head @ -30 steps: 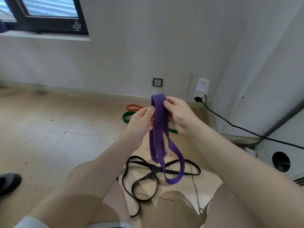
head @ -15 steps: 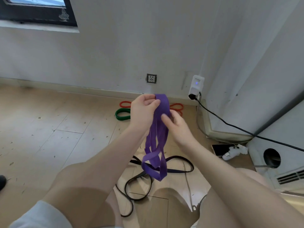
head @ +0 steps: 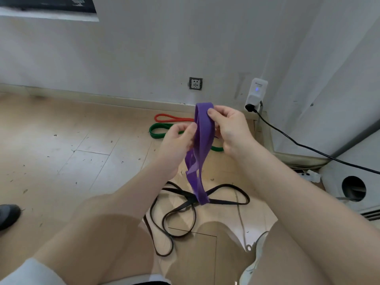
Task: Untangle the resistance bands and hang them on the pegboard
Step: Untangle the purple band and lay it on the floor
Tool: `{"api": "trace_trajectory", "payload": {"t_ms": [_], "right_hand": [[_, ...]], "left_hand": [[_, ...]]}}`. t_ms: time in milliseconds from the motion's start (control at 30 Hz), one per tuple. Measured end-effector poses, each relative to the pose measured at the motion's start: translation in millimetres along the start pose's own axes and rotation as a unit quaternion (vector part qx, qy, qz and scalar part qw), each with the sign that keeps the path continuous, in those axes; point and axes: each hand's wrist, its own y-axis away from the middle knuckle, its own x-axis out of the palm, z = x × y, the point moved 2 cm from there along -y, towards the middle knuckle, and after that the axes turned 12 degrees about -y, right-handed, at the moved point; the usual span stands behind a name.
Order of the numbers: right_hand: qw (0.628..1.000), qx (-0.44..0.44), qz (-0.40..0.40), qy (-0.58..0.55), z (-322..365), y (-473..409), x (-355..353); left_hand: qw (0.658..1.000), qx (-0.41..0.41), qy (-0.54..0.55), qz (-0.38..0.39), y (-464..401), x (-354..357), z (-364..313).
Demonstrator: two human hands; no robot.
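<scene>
A wide purple resistance band hangs folded between my hands, its lower loop dangling above the floor. My right hand pinches the top of the band with thumb and fingers. My left hand pinches the band's left side a little lower. On the wooden floor below lies a thin black band, twisted into loops. Farther back, near the wall, lie a red band and a green band, the green one partly hidden behind my hands. No pegboard is in view.
A wall socket and a white plug-in device with a black cable sit on the wall ahead. A white unit with a round hole stands at right. A dark shoe is at the left edge.
My right hand has gone from the band's middle up to its top end. My left hand has dropped a little lower on the band. The hanging loop has straightened and lengthened.
</scene>
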Motion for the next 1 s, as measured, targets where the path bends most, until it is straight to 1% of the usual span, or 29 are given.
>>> {"api": "trace_trajectory", "payload": {"t_ms": [33, 100, 200, 267, 333, 433, 467, 500, 567, 633, 700, 767, 833, 900, 1000], "right_hand": [[1.0, 0.016, -0.004, -0.001, 1, -3, 2], [0.999, 0.03, -0.008, -0.015, 3, -7, 6], [0.996, 0.046, -0.026, -0.077, 7, -15, 9], [0.992, 0.047, -0.04, -0.106, 9, -18, 9], [0.987, 0.061, -0.071, -0.132, 7, -20, 8], [0.966, 0.113, -0.12, -0.199, 1, -24, 3], [0.959, 0.131, -0.119, -0.223, 0, -24, 1], [0.957, 0.143, -0.1, -0.231, 0, -22, 0], [0.97, 0.144, -0.019, -0.195, -9, -14, -2], [0.98, 0.127, 0.041, -0.146, -28, -2, -4], [0.988, 0.107, 0.072, -0.078, -47, 10, -9], [0.988, 0.087, 0.128, 0.0, -61, 19, -14], [0.981, 0.061, 0.167, 0.078, -70, 25, -19], [0.981, 0.029, 0.15, 0.119, -67, 27, -18], [0.99, 0.007, 0.095, 0.102, -51, 18, -10]], "left_hand": [[0.999, 0.004, -0.031, 0.015, 1, 0, 6], [0.997, 0.043, -0.066, 0.025, 1, -3, 6], [0.992, 0.106, -0.073, 0.017, 1, -5, -3], [0.99, 0.121, -0.072, -0.004, 4, -2, -3], [0.988, 0.127, -0.082, -0.04, 5, 1, 1], [0.98, 0.152, -0.1, -0.085, 3, 3, 1], [0.974, 0.172, -0.115, -0.094, 1, 3, -1], [0.969, 0.19, -0.125, -0.098, 1, 3, -4], [0.965, 0.21, -0.12, -0.099, 1, 4, -9], [0.973, 0.191, -0.085, -0.101, -1, 2, -11], [0.985, 0.132, -0.021, -0.108, -6, -2, -9], [0.991, 0.072, 0.042, -0.107, -10, -6, -5], [0.991, 0.041, 0.074, -0.106, -11, -7, -4], [0.989, 0.021, 0.094, -0.111, -10, -7, -4], [0.988, -0.017, 0.126, -0.087, -15, -8, 2]]}}
